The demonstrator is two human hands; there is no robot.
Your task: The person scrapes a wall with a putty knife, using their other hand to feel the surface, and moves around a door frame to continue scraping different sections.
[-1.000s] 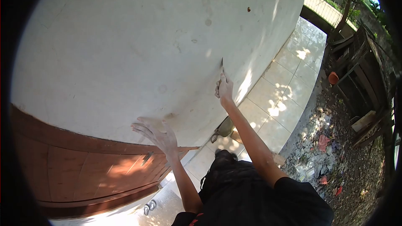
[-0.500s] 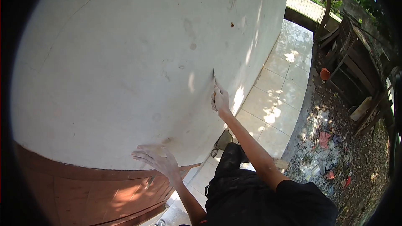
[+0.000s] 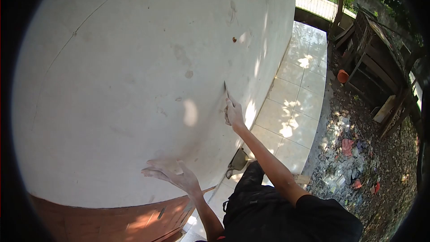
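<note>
My right hand (image 3: 234, 114) is closed around the handle of a thin-bladed scraper (image 3: 225, 88), seen nearly edge-on, with its tip at the white wall (image 3: 112, 71). Whitish dust coats the fingers of both hands. Lower and to the left, my left hand (image 3: 177, 178) is open, fingers stretched out and thumb apart, close by the wall with nothing in it. Smudges, patches and a small brown spot (image 3: 234, 40) mark the wall above the hands, and a long crack (image 3: 75, 32) runs down its left part.
A reddish-brown wooden door (image 3: 103, 222) borders the wall below. Tiled floor (image 3: 286, 89) runs along the wall's foot, with a dark grey container (image 3: 238, 159) near my legs. Right of it lie littered ground, an orange pot (image 3: 342, 76) and a wooden shed-like structure (image 3: 380, 62).
The view has shifted, so the wall marks sit lower and further left. My right hand and the scraper appear slightly lower; my left hand stays open near the wall.
</note>
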